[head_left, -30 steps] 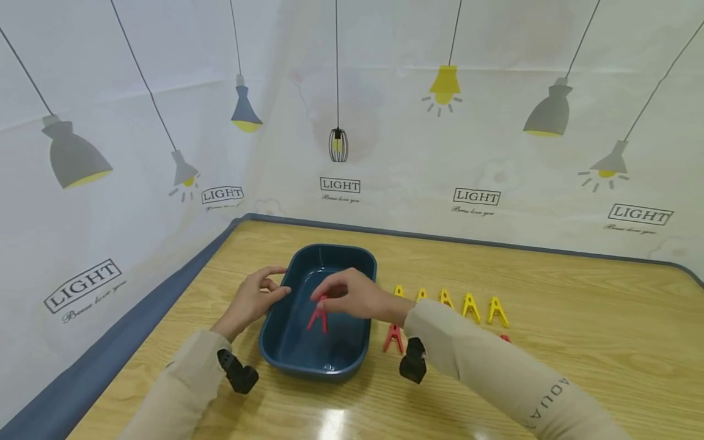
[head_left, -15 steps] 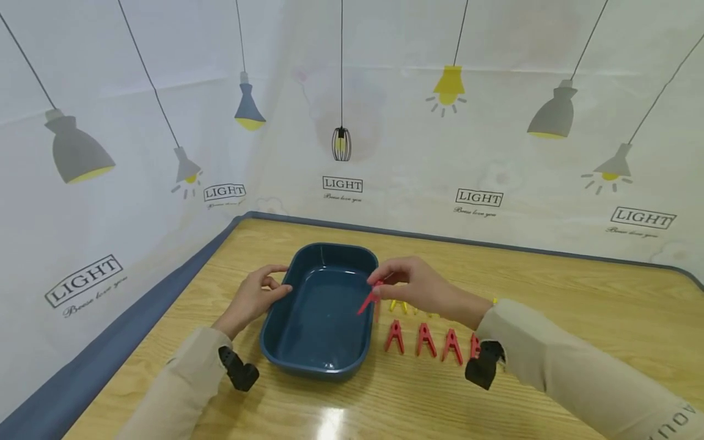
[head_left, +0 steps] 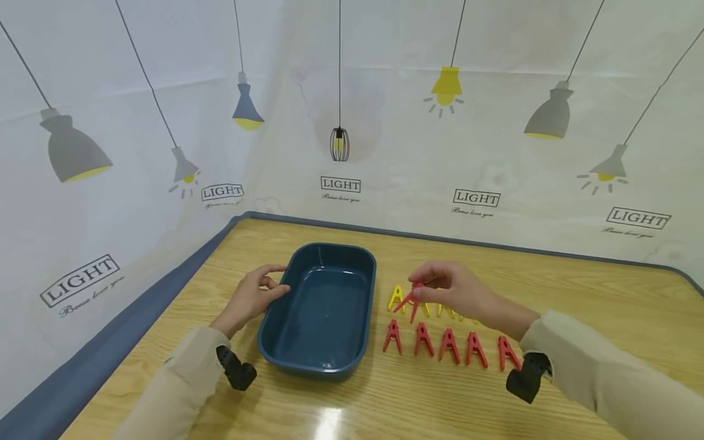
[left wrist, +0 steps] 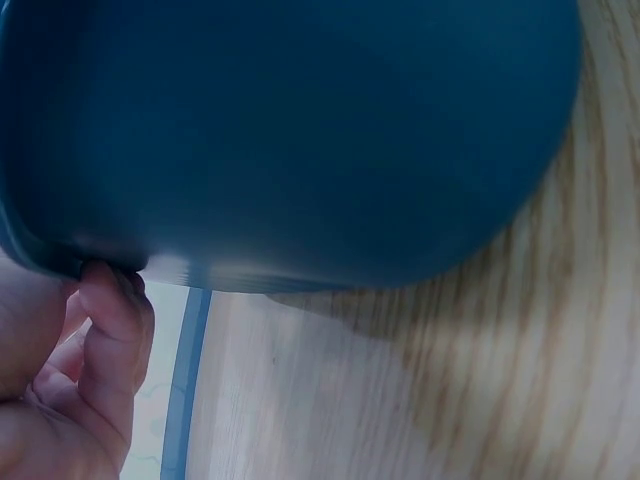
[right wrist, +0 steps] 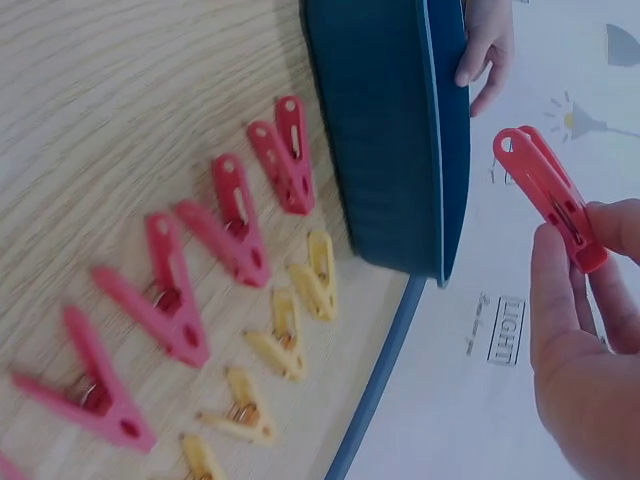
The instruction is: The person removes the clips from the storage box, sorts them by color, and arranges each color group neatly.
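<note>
My left hand (head_left: 250, 300) grips the left rim of a dark blue plastic basin (head_left: 263, 333), thumb over the edge and fingers outside, as the left wrist view also shows. Between the thumb and fingertips of my right hand (head_left: 462, 294) is a red clothespin (right wrist: 552, 197), lifted over the table to the right of the basin. Below it, a row of red clothespins (head_left: 449, 346) lies on the table. Behind these runs a row of yellow clothespins (head_left: 396, 297), partly hidden by my right hand. The basin's inside shows no clothespin.
The wooden table (head_left: 605, 318) extends far to the right, with a dark blue border along its back and left. Close behind rises a pale wall covering (head_left: 407, 159) printed with lamps. Each wrist carries a black camera (head_left: 529, 376).
My right hand has moved right, from above the basin to over the clothespin rows, still pinching the red clothespin. More of the red row now shows. The left hand keeps its hold.
</note>
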### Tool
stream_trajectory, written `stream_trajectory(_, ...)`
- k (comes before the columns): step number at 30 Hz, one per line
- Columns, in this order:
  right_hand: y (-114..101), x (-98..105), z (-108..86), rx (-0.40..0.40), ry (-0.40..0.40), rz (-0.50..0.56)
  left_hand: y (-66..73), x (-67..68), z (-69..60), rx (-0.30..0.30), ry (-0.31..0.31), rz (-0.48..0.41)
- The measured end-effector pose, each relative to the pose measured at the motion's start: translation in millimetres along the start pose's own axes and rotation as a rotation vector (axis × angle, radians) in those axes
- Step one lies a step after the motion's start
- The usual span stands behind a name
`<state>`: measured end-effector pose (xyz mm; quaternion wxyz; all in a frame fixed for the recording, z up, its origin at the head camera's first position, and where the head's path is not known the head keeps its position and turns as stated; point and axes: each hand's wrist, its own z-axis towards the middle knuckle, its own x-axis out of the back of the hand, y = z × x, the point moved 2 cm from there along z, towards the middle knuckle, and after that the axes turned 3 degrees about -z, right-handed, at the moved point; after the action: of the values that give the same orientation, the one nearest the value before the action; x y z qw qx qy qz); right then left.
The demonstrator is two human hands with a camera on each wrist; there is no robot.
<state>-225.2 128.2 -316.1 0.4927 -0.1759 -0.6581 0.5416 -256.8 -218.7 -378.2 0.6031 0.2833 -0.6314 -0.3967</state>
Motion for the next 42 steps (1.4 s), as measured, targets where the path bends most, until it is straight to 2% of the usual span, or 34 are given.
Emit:
stream_trajectory(10,17,26,-32.9,-0.121,0.111,-0.005,-0.2,0.0,-0.7,0.002,0.005,-0.004)
stream_trajectory(15,26,36,-48.5,-0.133,0.161,-0.044,-0.8,1.2,-1.2,0.011,0.008,0.002)
stream_trajectory(20,35,47,-65.0,-0.167,0.207,-0.035,-0.4,2.1,-1.0,0.012,0.009,0.013)
stream_trajectory(28,63,70,-88.2,-0.24,0.275,-0.037,-0.2,0.3,1.0,0.013,0.01,0.018)
stream_trajectory(34,87,85,-101.9,-0.308,0.249,-0.081,0.1,-1.5,0.8,0.017,0.015,0.025)
stream_trajectory(42,107,99,-115.9,-0.382,0.141,-0.063,-0.2,-1.5,0.7,0.014,0.012,0.01)
